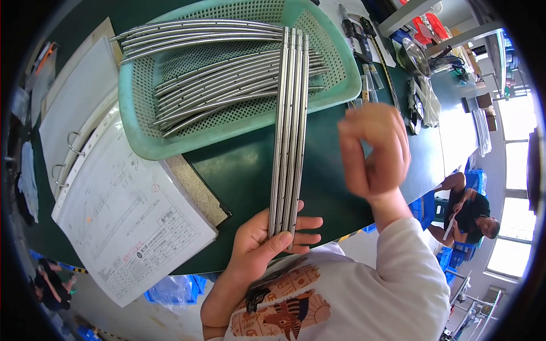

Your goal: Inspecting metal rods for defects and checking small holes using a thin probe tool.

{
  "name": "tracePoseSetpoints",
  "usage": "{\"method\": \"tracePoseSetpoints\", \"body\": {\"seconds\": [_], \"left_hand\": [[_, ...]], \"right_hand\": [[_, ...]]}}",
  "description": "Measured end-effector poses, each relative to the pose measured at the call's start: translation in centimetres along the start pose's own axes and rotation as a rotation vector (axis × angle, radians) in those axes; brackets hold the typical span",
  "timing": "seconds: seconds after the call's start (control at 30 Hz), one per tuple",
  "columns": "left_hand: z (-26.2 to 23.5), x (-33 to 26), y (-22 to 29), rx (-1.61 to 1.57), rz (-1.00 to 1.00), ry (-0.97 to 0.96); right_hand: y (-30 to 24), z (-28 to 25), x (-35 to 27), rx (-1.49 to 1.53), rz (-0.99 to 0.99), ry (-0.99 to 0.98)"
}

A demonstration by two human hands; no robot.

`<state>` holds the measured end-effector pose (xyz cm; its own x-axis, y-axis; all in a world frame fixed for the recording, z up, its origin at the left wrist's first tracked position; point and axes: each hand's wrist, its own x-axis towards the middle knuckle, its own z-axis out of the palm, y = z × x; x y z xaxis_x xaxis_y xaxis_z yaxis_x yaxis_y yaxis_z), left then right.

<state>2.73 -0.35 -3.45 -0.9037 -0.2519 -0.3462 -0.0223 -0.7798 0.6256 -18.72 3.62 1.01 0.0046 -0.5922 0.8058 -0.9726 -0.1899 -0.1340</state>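
Observation:
My left hand (263,241) is wrapped round the near end of a bundle of slim steel tubes (290,125), thumb across them and fingers behind. The tubes lie side by side, dotted with small holes along their length. Their far ends reach over a green plastic basket (139,142). More steel tubes (210,85) lie inside that basket, and another group (199,33) rests across its far left rim. To the right of the bundle, my right hand (378,149) is raised above the table, apart from the tubes. Its fingers curl in toward the thumb, and no object shows in them.
An open ring binder (136,227) with drawings lies at the left on the dark green table (244,165). Calipers (359,37) and other tools lie beyond the basket on the right. Another person (469,210) sits at the far right, and someone else is at the lower left.

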Motion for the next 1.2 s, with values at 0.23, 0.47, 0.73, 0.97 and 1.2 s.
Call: {"method": "tracePoseSetpoints", "body": {"seconds": [0.23, 0.47, 0.73, 0.97, 1.2], "left_hand": [[0.0, 0.1, 0.1, 0.001, 0.007, -0.013], [0.0, 0.6, -0.1, 0.027, 0.041, -0.006], [-0.1, 0.9, -0.2, 0.002, 0.044, -0.015], [0.0, 0.8, 0.0, -0.009, 0.022, 0.002], [0.1, 0.8, -0.1, -0.008, 0.014, 0.032]], "right_hand": [[1.5, 1.7, 0.4, -0.008, 0.022, -0.03], [0.9, 1.4, 1.4, -0.101, 0.051, -0.2], [1.9, 1.0, 1.6, -0.056, 0.021, -0.104], [2.6, 1.1, 1.9, 0.044, 0.013, -0.087], [2.8, 1.3, 2.4, 0.017, -0.005, -0.141]]}}
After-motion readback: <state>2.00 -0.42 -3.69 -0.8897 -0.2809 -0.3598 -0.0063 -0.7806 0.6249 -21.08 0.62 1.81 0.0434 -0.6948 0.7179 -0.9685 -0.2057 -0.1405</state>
